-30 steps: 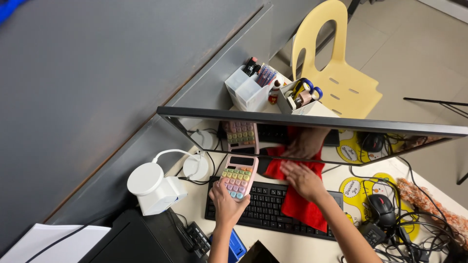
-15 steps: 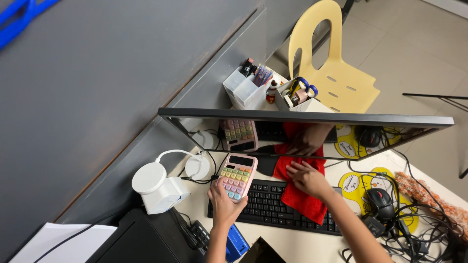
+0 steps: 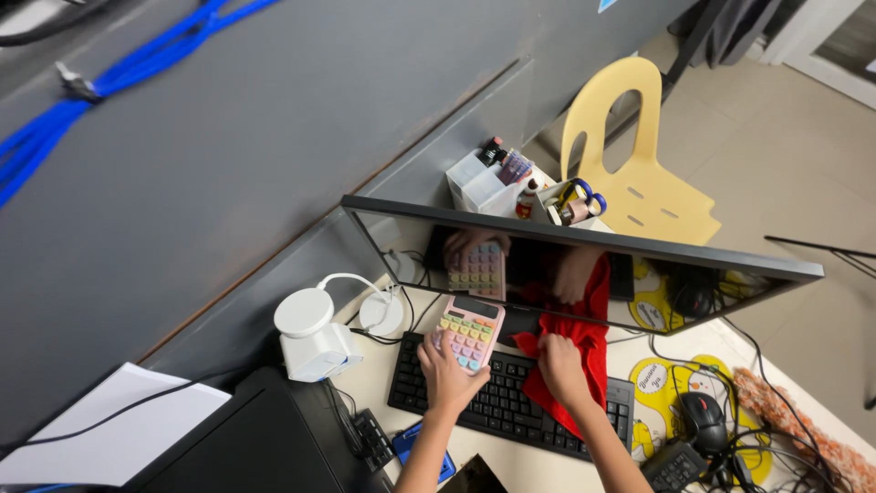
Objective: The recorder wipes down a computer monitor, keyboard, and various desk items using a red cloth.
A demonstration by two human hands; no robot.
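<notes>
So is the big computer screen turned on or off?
It looks off. The monitor is dark and only mirrors the calculator, the red cloth and both hands, with no picture showing.

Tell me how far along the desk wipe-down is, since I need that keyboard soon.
Done: the left hand has the pastel calculator lifted off the black keyboard. In hand: the right hand presses a red cloth onto the keys by the monitor. Left: the mouse area's cables look untouched.
</notes>
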